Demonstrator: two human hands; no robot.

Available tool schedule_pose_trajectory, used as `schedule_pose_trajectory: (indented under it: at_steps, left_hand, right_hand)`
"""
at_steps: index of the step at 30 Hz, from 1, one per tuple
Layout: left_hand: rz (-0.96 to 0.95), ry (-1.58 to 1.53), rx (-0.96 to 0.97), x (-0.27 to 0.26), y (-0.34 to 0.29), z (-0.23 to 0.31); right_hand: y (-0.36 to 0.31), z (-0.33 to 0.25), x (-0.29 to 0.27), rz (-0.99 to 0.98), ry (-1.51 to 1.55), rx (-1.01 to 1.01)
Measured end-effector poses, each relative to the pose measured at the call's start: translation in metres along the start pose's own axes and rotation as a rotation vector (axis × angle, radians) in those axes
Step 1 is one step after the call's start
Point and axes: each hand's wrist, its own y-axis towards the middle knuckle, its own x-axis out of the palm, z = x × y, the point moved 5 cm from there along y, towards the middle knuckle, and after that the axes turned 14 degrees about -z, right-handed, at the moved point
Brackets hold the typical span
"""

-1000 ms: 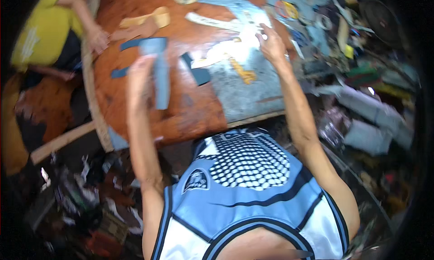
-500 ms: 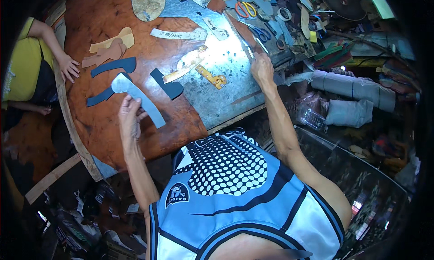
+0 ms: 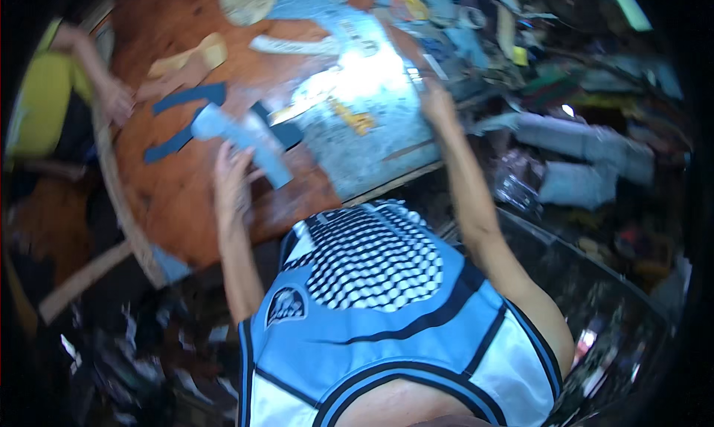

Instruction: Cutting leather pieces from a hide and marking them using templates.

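Note:
A light grey-blue cut piece with a rounded head and a strip-like tail (image 3: 269, 162) is pinched in my left hand (image 3: 232, 178), above the brown leather-like sheet (image 3: 186, 226). Close to it lie dark blue pieces of similar shape, one at the upper left (image 3: 182, 100), another below it (image 3: 168, 147) and a third to the right (image 3: 288, 136). At the far right of the grey metal sheet (image 3: 364, 165), my right hand (image 3: 437, 104) is closed. A thin, bright object shows at its fingertips, too blurred to name.
Tan pieces (image 3: 212, 49), a white curved strip (image 3: 294, 46) and a yellow-orange piece (image 3: 353, 118) lie on the worktop. Scissors (image 3: 410, 9) and scraps crowd the far right. A person in yellow rests a hand (image 3: 117, 100) at the left edge. Wrapped rolls (image 3: 573, 137) lie right.
My left hand has shifted a little to the right with the grey-blue piece. My right hand stays near the far side of the metal sheet. The whole view is now blurred.

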Motion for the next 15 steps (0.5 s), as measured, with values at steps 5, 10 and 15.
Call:
schedule_pose_trajectory:
  at_steps: [5, 10, 15]
  left_hand:
    - [-0.107, -0.086, 0.014, 0.016, 0.017, 0.006]
    - [-0.068, -0.040, 0.059, 0.010, 0.012, 0.012]
    - [-0.007, -0.003, 0.040, -0.009, 0.001, 0.002]
  right_hand:
    - [0.031, 0.009, -0.011, -0.223, 0.247, -0.006]
    - [0.027, -0.014, -0.016, 0.078, -0.127, -0.165]
    - [-0.017, -0.114, -0.002, 0.120, 0.039, -0.488]
